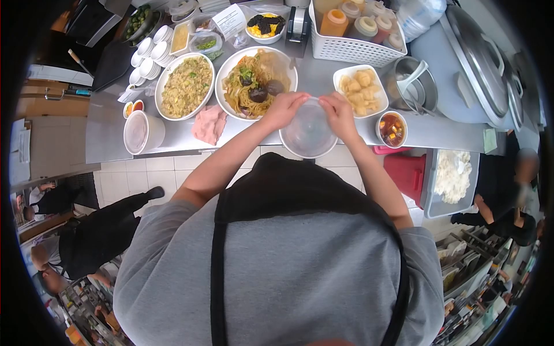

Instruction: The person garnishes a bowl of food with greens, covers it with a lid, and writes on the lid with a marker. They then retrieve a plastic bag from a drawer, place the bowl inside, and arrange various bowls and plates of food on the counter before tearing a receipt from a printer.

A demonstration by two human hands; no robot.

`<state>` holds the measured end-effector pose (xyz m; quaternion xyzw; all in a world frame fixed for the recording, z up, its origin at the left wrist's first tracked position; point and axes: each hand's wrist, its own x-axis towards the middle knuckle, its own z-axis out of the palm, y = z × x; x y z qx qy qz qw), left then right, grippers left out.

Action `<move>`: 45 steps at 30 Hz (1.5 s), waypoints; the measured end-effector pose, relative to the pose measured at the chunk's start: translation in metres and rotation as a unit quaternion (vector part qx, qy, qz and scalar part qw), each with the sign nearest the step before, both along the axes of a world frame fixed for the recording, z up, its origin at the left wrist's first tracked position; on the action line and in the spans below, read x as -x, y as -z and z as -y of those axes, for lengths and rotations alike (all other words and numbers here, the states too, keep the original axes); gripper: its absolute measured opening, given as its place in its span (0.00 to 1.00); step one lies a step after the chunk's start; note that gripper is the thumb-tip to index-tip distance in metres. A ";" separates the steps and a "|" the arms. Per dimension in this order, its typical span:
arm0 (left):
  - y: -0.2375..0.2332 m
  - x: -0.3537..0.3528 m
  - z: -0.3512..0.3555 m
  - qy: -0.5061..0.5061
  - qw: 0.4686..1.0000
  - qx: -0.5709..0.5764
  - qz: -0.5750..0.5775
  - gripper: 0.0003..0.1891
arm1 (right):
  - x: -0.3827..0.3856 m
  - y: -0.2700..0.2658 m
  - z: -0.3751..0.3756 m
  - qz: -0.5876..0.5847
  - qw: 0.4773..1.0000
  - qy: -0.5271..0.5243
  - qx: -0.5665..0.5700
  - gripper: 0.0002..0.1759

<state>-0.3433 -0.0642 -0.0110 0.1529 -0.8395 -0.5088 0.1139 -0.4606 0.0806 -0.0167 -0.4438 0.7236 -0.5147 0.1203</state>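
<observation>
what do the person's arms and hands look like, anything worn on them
Both the left hand and right hand are bare: no gloves, and no watch or rings that I can make out. Forearms are uncovered; short grey T-shirt sleeves end above the elbows.

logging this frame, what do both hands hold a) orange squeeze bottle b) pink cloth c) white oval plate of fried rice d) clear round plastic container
d, the left hand and the right hand both grip the rim of the clear round plastic container
</observation>
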 end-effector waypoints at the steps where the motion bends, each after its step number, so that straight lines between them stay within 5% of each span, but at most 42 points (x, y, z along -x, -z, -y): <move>1: -0.001 0.000 0.000 0.006 1.000 -0.004 0.017 0.14 | 0.000 0.000 0.001 0.006 1.000 0.003 -0.003 0.07; 11: 0.005 0.007 0.006 0.015 0.999 0.024 0.026 0.13 | 0.003 0.000 0.006 0.052 0.998 0.016 -0.011 0.07; 14: -0.009 0.014 0.011 0.011 0.997 0.030 0.071 0.13 | 0.012 -0.009 0.013 -0.019 0.997 0.028 -0.062 0.08; 17: -0.009 0.021 0.028 -0.030 0.999 0.040 -0.010 0.13 | 0.030 -0.027 0.034 -0.138 0.989 0.021 -0.049 0.11; 19: -0.005 0.032 0.062 -0.159 0.982 -0.018 -0.097 0.13 | 0.039 -0.036 0.065 0.042 0.997 0.052 0.027 0.17; 20: -0.003 0.042 0.076 -0.160 0.982 -0.018 -0.100 0.13 | 0.046 -0.029 0.085 0.038 0.998 0.050 0.028 0.17; 22: 0.000 0.060 0.106 -0.182 0.943 -0.278 -0.002 0.13 | 0.063 0.006 0.135 0.157 0.979 0.116 -0.053 0.23; 26: 0.018 0.101 0.125 -0.163 0.916 -0.364 0.041 0.10 | 0.091 0.038 0.202 0.202 0.967 0.118 -0.100 0.19; 28: 0.009 0.110 0.120 -0.178 0.906 -0.380 0.055 0.09 | 0.093 0.039 0.217 0.393 0.895 0.193 -0.085 0.13; 32: 0.006 0.113 0.118 -0.207 0.875 -0.437 0.019 0.10 | 0.091 0.041 0.215 0.303 0.940 0.144 -0.070 0.08; 34: 0.018 0.115 0.125 -0.200 0.861 -0.467 -0.005 0.13 | 0.047 -0.026 0.172 0.396 0.908 0.137 0.013 0.07; 36: 0.028 0.119 0.137 -0.180 0.851 -0.493 0.017 0.16 | 0.025 -0.033 0.128 0.345 0.938 0.016 0.008 0.08; 38: 0.016 0.117 0.139 -0.189 0.826 -0.530 0.032 0.18 | -0.014 -0.037 0.081 0.135 0.990 0.009 -0.035 0.08; 39: 0.012 0.118 0.139 -0.199 0.798 -0.566 0.046 0.21 | -0.033 -0.043 0.059 0.145 0.988 -0.021 -0.053 0.08; 41: 0.014 0.119 0.136 -0.193 0.812 -0.549 0.049 0.21 | -0.057 -0.049 0.034 0.155 0.984 -0.050 -0.071 0.08; 43: 0.016 0.116 0.130 -0.135 0.913 -0.384 0.031 0.18 | -0.069 -0.052 0.023 0.158 0.985 -0.059 -0.024 0.07; 45: 0.006 0.116 0.125 -0.153 0.937 -0.306 0.077 0.16 | -0.068 -0.059 0.023 0.198 0.979 -0.035 -0.031 0.06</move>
